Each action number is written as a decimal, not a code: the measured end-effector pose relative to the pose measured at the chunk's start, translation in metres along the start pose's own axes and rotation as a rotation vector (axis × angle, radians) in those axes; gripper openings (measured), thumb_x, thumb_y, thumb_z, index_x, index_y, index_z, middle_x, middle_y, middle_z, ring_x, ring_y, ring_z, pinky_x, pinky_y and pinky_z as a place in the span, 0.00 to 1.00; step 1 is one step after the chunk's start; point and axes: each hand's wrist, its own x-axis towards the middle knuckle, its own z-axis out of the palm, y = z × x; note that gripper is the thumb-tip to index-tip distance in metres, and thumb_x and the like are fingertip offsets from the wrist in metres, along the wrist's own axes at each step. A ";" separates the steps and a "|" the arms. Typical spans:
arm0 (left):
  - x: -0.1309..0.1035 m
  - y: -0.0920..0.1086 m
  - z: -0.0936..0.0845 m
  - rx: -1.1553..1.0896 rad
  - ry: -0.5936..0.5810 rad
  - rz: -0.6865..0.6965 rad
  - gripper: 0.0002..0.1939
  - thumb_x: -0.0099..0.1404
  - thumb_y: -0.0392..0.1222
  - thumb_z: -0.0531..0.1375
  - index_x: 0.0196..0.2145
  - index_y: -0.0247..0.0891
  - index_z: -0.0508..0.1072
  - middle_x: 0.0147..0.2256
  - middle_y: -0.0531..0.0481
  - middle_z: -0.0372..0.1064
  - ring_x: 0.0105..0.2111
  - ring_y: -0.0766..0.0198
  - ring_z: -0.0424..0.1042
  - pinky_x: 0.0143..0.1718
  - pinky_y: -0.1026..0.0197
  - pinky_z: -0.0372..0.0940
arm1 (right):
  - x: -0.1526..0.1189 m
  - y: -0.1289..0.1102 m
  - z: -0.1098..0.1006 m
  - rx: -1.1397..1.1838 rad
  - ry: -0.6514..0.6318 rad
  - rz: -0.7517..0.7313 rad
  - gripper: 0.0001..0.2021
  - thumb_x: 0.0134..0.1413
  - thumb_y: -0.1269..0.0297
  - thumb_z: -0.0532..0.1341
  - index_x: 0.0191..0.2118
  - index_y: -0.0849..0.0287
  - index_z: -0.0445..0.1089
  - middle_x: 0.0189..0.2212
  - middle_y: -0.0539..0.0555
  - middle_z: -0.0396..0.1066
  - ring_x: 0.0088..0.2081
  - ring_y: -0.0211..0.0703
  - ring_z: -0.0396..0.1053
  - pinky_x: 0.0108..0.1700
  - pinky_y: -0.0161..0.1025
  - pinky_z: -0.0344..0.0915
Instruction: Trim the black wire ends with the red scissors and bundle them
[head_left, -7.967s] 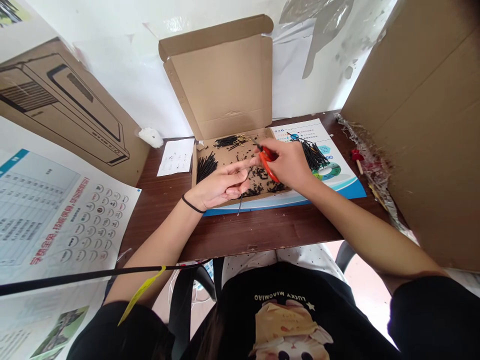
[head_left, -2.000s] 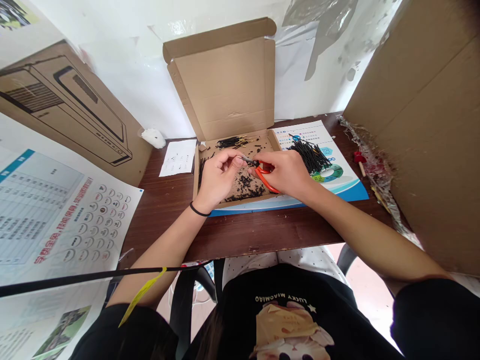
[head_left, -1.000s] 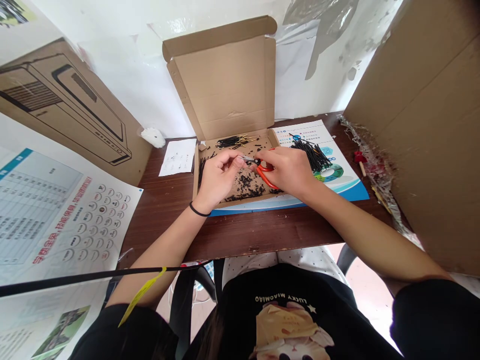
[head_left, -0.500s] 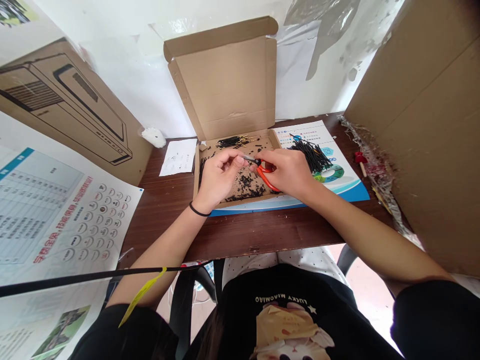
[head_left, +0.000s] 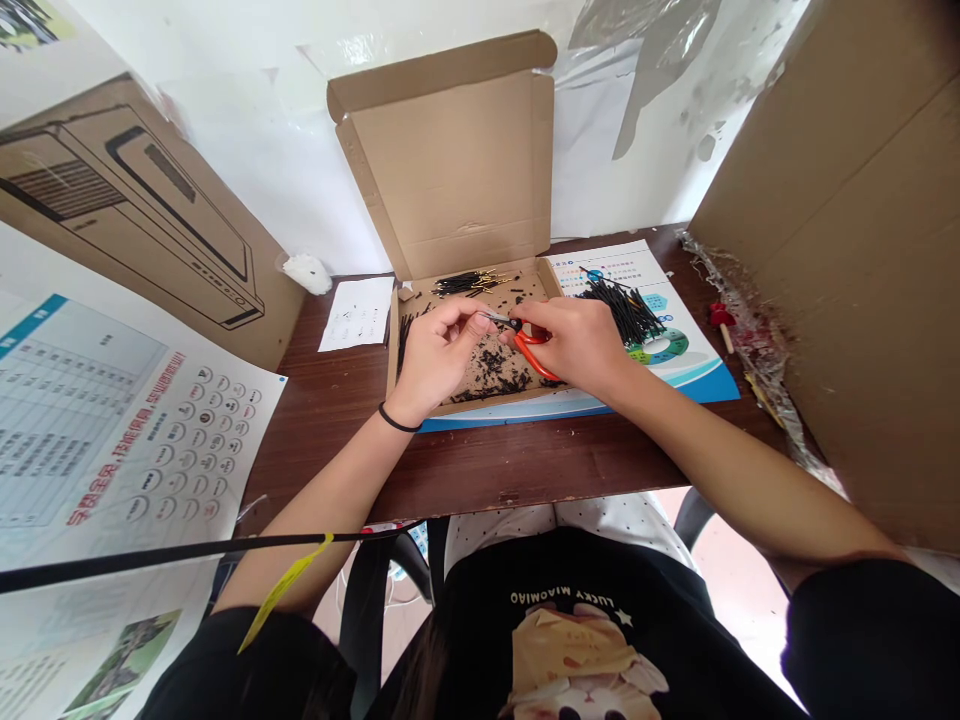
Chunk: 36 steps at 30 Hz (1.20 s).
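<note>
Orange-handled scissors (head_left: pixel 532 352) are gripped in my right hand (head_left: pixel 581 338), their short metal blades reaching left to my other hand's fingertips. My left hand (head_left: pixel 441 352) is closed in a pinch at the blade tips; whatever it pinches is too small to make out. Both hands are above an open cardboard box (head_left: pixel 442 408). Small black scraps (head_left: pixel 499 380) litter the bottom of the box. Behind my fingers, in the same box, lies a bundle of thin black pieces with gold ends (head_left: pixel 469 284). More black strips stand along the box's left side, partly hidden by my left hand.
Right of the box, a pile of thin black sticks (head_left: pixel 624 312) lies on a printed sheet (head_left: pixel 697 375). A small white paper (head_left: pixel 354 316) is at the left. Cardboard panels (head_left: pixel 847 250) wall the desk, with crumpled plastic (head_left: pixel 757 350) along the right. A black strap (head_left: pixel 172 556) crosses the lower left.
Both hands stay in nearly the same place. The scissor handles look slightly closer together than before.
</note>
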 end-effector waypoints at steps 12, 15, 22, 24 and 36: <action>0.001 0.002 0.001 0.032 -0.004 0.003 0.14 0.65 0.53 0.61 0.33 0.39 0.76 0.32 0.48 0.76 0.33 0.66 0.73 0.37 0.60 0.69 | 0.000 0.001 -0.003 0.032 -0.018 0.068 0.22 0.61 0.45 0.55 0.29 0.57 0.75 0.19 0.51 0.67 0.23 0.37 0.58 0.28 0.37 0.47; 0.000 0.005 0.001 0.007 -0.001 -0.003 0.14 0.65 0.53 0.62 0.33 0.39 0.76 0.33 0.47 0.76 0.34 0.65 0.74 0.39 0.59 0.70 | 0.002 -0.003 -0.007 0.167 -0.036 0.147 0.23 0.59 0.43 0.57 0.24 0.57 0.70 0.17 0.48 0.62 0.22 0.35 0.52 0.27 0.36 0.48; -0.002 0.013 0.004 -0.079 0.076 -0.119 0.15 0.61 0.53 0.65 0.34 0.38 0.76 0.31 0.47 0.78 0.27 0.67 0.73 0.31 0.62 0.69 | 0.004 -0.007 -0.007 0.524 -0.082 0.278 0.22 0.52 0.41 0.63 0.27 0.59 0.72 0.20 0.47 0.64 0.25 0.34 0.56 0.28 0.35 0.54; -0.001 0.012 0.004 -0.151 0.062 -0.163 0.16 0.61 0.54 0.65 0.34 0.38 0.75 0.30 0.48 0.77 0.23 0.70 0.69 0.27 0.63 0.67 | 0.004 -0.008 -0.005 0.680 -0.114 0.338 0.21 0.49 0.43 0.66 0.32 0.59 0.74 0.23 0.48 0.68 0.26 0.36 0.61 0.30 0.36 0.58; -0.004 0.010 0.010 -0.370 0.006 -0.194 0.15 0.60 0.55 0.66 0.34 0.41 0.73 0.34 0.50 0.75 0.24 0.71 0.65 0.25 0.64 0.63 | 0.001 -0.015 0.009 1.258 -0.164 0.531 0.22 0.34 0.54 0.75 0.36 0.55 0.71 0.26 0.46 0.71 0.30 0.38 0.69 0.35 0.40 0.69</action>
